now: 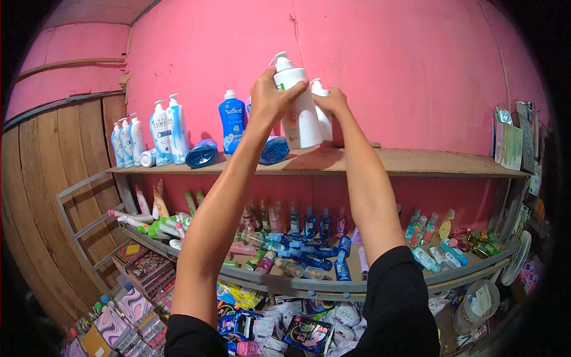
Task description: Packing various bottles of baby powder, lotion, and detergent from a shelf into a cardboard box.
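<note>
Gripped in my left hand (277, 96) is a large white pump bottle (303, 122), held slightly tilted with its pump at the top. Behind it and to its right, my right hand (333, 101) grips a second white pump bottle (324, 119), partly hidden by the first. Both bottles are at the upper wooden shelf (428, 160); whether their bases touch the board I cannot tell. Left of my left forearm stands a blue SoSoft bottle (232, 118). A blue bottle (273, 151) lies on its side beneath my left hand, its base facing me.
White-and-blue Yumeida pump bottles (161, 134) stand at the shelf's left, beside a lying blue bottle (202, 154). Notebooks (508, 143) stand at the right end. The lower shelf (321, 285) carries spray bottles (309, 223), some toppled. Plastic packets (308, 332) fill the space below.
</note>
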`<move>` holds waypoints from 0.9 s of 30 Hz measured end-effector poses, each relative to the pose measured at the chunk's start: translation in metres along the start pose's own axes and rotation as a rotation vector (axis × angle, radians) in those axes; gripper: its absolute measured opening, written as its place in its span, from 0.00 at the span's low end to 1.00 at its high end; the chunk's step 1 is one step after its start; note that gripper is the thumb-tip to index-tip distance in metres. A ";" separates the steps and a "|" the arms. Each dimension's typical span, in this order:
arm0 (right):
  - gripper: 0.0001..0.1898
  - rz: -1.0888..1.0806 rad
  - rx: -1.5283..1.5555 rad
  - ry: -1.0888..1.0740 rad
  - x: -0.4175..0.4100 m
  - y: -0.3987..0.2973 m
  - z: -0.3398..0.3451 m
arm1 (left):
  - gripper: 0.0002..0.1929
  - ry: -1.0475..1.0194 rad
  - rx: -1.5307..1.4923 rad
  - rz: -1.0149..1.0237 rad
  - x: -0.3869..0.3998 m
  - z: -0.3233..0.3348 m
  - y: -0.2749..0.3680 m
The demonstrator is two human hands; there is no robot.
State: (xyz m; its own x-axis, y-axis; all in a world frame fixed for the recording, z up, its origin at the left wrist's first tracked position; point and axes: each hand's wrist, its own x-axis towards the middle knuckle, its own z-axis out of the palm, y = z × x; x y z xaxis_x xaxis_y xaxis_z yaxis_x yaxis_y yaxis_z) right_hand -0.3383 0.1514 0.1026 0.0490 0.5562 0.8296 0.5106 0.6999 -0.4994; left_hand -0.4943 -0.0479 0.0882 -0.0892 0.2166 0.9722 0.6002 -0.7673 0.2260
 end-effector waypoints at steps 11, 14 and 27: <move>0.29 0.026 0.383 0.014 -0.043 -0.031 -0.046 | 0.34 0.009 0.049 0.050 -0.045 -0.089 0.047; 0.29 -0.038 0.458 -0.042 -0.054 -0.034 -0.062 | 0.32 0.009 0.006 -0.004 -0.070 -0.110 0.056; 0.32 -0.199 0.796 -0.414 -0.200 -0.123 -0.083 | 0.35 -0.026 0.124 -0.263 -0.244 -0.211 0.146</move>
State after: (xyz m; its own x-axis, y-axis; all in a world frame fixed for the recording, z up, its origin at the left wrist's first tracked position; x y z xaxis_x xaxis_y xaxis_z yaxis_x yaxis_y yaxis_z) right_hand -0.3398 -0.0833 0.0192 -0.3660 0.4010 0.8398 -0.2722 0.8168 -0.5087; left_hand -0.5526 -0.3398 -0.1034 -0.2351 0.4145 0.8792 0.6517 -0.6039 0.4590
